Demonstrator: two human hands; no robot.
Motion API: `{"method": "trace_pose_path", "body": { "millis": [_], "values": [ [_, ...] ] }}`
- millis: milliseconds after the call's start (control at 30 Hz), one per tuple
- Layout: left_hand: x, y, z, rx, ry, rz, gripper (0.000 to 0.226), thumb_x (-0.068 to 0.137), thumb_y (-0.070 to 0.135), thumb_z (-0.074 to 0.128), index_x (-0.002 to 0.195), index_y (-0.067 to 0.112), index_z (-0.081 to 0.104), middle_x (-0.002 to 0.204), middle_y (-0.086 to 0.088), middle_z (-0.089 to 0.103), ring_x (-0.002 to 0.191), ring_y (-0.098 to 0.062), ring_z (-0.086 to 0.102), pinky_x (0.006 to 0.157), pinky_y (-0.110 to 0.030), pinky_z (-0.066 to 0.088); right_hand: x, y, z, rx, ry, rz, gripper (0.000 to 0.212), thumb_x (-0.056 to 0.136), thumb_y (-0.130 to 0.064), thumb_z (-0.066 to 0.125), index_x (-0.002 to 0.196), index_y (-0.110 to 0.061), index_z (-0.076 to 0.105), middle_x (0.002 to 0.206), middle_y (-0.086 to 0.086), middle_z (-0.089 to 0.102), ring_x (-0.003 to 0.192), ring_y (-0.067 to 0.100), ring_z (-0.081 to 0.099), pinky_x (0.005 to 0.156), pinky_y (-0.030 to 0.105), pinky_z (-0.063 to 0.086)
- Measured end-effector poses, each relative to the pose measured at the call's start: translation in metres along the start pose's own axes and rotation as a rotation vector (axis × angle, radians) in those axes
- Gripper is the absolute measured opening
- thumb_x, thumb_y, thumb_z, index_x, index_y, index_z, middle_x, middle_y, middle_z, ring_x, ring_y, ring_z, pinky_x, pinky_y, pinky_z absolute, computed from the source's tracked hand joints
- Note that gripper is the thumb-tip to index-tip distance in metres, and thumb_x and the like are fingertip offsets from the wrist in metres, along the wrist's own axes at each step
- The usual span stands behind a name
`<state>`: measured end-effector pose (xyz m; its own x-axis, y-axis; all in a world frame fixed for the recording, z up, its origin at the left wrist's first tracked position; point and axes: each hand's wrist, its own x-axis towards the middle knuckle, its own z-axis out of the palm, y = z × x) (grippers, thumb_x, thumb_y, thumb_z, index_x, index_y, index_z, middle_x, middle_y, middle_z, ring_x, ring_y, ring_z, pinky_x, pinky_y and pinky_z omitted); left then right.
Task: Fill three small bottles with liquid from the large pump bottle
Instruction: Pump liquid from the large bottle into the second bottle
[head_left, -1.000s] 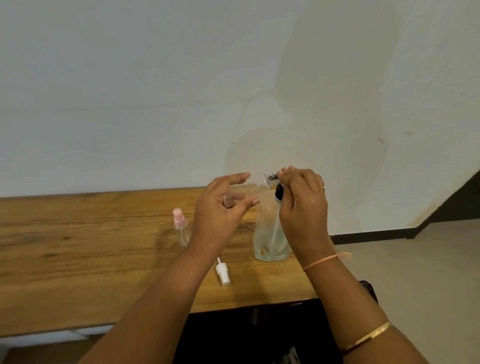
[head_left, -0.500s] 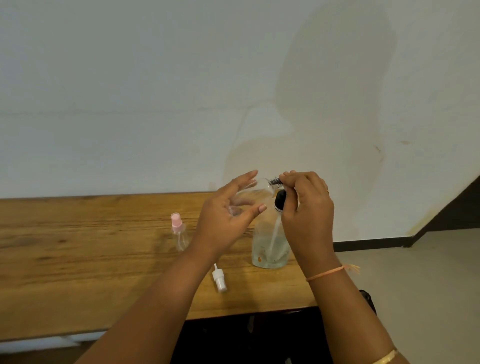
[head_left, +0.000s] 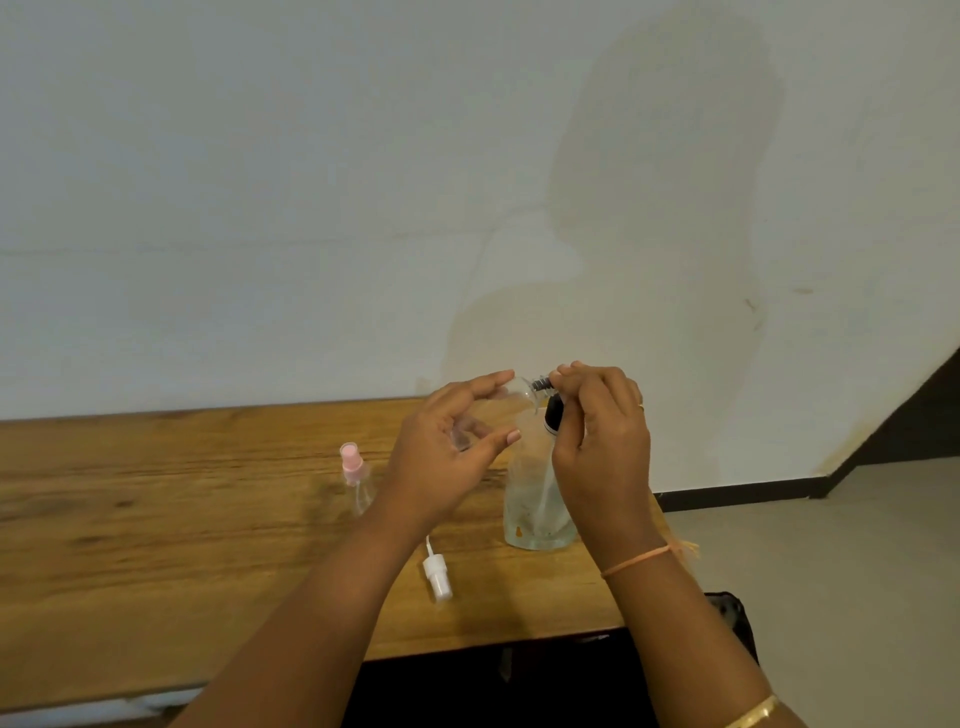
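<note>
The large clear pump bottle (head_left: 530, 499) stands near the table's right end, with a little liquid at its bottom and a black collar. My right hand (head_left: 602, 441) curls over its pump head from the right. My left hand (head_left: 441, 457) holds a small clear bottle (head_left: 511, 397) between forefinger and thumb, tipped on its side with its neck against the pump's nozzle. Another small bottle with a pink spray cap (head_left: 356, 478) stands upright to the left, partly behind my left wrist. A third small bottle is not visible.
A loose white spray cap (head_left: 435, 571) with its tube lies on the wooden table (head_left: 156, 519) under my left forearm. A white wall rises directly behind the table. A dark object (head_left: 732, 623) sits on the floor beyond the table's right edge.
Both hands stay at the pump head with the small bottle held against the nozzle. My left fingers shifted slightly on the small bottle.
</note>
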<state>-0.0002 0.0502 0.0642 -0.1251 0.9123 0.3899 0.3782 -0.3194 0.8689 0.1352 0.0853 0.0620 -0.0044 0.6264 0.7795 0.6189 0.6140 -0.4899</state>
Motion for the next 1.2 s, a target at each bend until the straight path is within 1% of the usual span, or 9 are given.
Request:
{"method": "trace_pose_path", "body": {
  "millis": [133,267,400,567,667,800,1000,1100,1200],
  "values": [
    [0.000,0.002,0.000,0.002,0.024,0.029,0.053,0.075,0.013,0.076,0.113,0.042,0.054,0.111,0.018,0.059,0.086,0.005,0.062,0.074,-0.005,0.045,0.006,-0.003,-0.006,-0.041,-0.026,-0.013,0.022,0.083,0.002,0.049,0.095,-0.001,0.067,0.094,0.011,0.064,0.092,0.026,0.059,0.083,0.012,0.033],
    [0.001,0.001,0.000,-0.013,0.020,0.035,0.053,0.076,0.013,0.075,0.114,0.042,0.054,0.110,0.017,0.060,0.085,0.000,0.064,0.072,-0.006,0.046,0.009,-0.005,-0.009,-0.076,-0.051,-0.023,0.022,0.081,0.003,0.050,0.094,-0.002,0.067,0.093,0.010,0.064,0.089,0.025,0.058,0.080,0.012,0.034],
    [0.002,-0.001,-0.002,-0.007,0.007,0.041,0.052,0.076,0.014,0.075,0.116,0.041,0.055,0.113,0.015,0.060,0.094,0.000,0.062,0.079,-0.017,0.053,0.006,-0.006,-0.007,-0.074,-0.023,-0.017,0.020,0.081,0.003,0.051,0.093,-0.001,0.067,0.091,0.010,0.063,0.087,0.024,0.057,0.075,0.012,0.036],
    [0.001,-0.003,-0.004,0.036,-0.006,0.035,0.054,0.075,0.016,0.076,0.113,0.047,0.054,0.113,0.015,0.061,0.091,-0.004,0.062,0.079,-0.027,0.055,-0.002,0.002,0.002,-0.088,0.016,-0.034,0.020,0.081,0.006,0.052,0.094,0.001,0.066,0.091,0.014,0.062,0.090,0.022,0.053,0.081,0.007,0.032],
    [0.003,-0.004,-0.005,0.061,-0.023,0.027,0.055,0.074,0.017,0.077,0.111,0.050,0.054,0.110,0.016,0.062,0.078,-0.004,0.063,0.078,-0.019,0.052,-0.004,0.007,0.006,-0.089,0.013,-0.049,0.020,0.081,0.008,0.051,0.093,0.002,0.066,0.089,0.014,0.061,0.090,0.025,0.055,0.086,0.005,0.029],
    [0.004,-0.004,-0.005,0.089,-0.026,0.027,0.056,0.074,0.019,0.077,0.110,0.053,0.052,0.110,0.015,0.062,0.076,-0.002,0.063,0.078,-0.007,0.045,-0.004,0.006,0.005,-0.074,-0.004,-0.042,0.024,0.084,0.000,0.043,0.093,0.000,0.066,0.090,0.012,0.061,0.091,0.029,0.058,0.085,0.010,0.031],
    [0.002,-0.001,-0.002,0.071,0.020,0.079,0.055,0.075,0.018,0.077,0.112,0.050,0.052,0.110,0.016,0.061,0.080,-0.005,0.064,0.076,-0.015,0.051,0.001,-0.002,0.002,-0.016,0.018,0.011,0.022,0.081,0.006,0.049,0.093,-0.001,0.066,0.092,0.011,0.062,0.093,0.023,0.057,0.088,0.001,0.028],
    [0.002,-0.001,-0.002,0.072,0.027,0.094,0.053,0.075,0.022,0.076,0.114,0.049,0.052,0.110,0.017,0.060,0.090,-0.004,0.061,0.075,-0.015,0.051,0.004,-0.004,-0.001,-0.004,0.000,0.007,0.021,0.081,0.006,0.050,0.093,-0.001,0.066,0.093,0.010,0.062,0.093,0.019,0.055,0.087,0.001,0.031],
    [0.002,-0.002,-0.002,0.084,0.031,0.089,0.056,0.075,0.017,0.077,0.113,0.050,0.051,0.109,0.018,0.060,0.081,-0.005,0.063,0.074,-0.010,0.048,0.005,-0.003,-0.002,0.007,0.005,0.006,0.021,0.081,0.004,0.051,0.093,-0.001,0.067,0.093,0.009,0.063,0.093,0.019,0.057,0.085,0.007,0.036]
  ]
}}
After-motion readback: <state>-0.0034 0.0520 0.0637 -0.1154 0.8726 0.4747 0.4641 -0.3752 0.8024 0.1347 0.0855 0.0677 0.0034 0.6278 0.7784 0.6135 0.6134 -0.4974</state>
